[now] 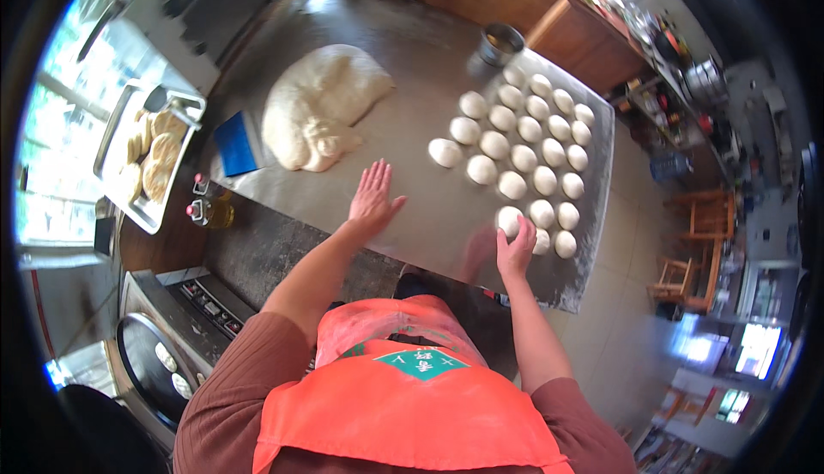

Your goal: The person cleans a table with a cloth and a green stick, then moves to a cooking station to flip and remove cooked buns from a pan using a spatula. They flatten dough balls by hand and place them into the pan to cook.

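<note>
My right hand (517, 248) has its thumb and fingers around a round dough ball (509, 221) at the near end of the rows. Several more dough balls (524, 159) stand in slanting rows on the right side of the metal worktop (412, 152). With its fingers straight and nothing in it, my left hand (375, 200) is held over the worktop, palm down; whether it touches the surface is hard to tell. Beyond it lies a large mass of soft dough (322, 104), its near end torn and lumpy.
A blue dough scraper (235, 144) lies at the worktop's left edge, near oil bottles (215, 211). Farther left, a metal tray (152, 221) holds flat breads. A metal pot (501, 44) stands at the far edge. Below left is a round griddle (149, 371).
</note>
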Tool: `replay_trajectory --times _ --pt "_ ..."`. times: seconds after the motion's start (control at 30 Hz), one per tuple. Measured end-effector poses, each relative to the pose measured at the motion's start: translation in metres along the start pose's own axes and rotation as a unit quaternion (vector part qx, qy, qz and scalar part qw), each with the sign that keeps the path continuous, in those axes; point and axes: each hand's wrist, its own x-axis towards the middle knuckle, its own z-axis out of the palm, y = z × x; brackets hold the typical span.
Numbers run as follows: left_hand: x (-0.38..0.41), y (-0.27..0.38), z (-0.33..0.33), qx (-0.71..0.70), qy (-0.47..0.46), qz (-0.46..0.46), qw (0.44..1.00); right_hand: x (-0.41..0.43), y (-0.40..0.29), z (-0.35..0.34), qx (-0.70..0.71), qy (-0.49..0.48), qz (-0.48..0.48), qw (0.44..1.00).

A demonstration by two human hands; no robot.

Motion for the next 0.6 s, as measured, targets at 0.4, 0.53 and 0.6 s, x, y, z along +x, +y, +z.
replay_trajectory --times 0.4,0.53,0.6 --pt "-0.027 0.127 0.043 0.071 -0.153 0.104 0.98 0.047 0.076 0.043 0.093 -0.066 0.243 0.963" --pt "-0.016 0.069 0.03 0.08 -0.026 -0.063 0.994 0.03 -0.004 0.034 0.162 -0.127 0.135 0.969" --pt "-0.007 0.057 0.037 0.075 0.001 -0.078 0.994 0.004 -0.04 0.044 0.173 -0.12 0.056 0.976"
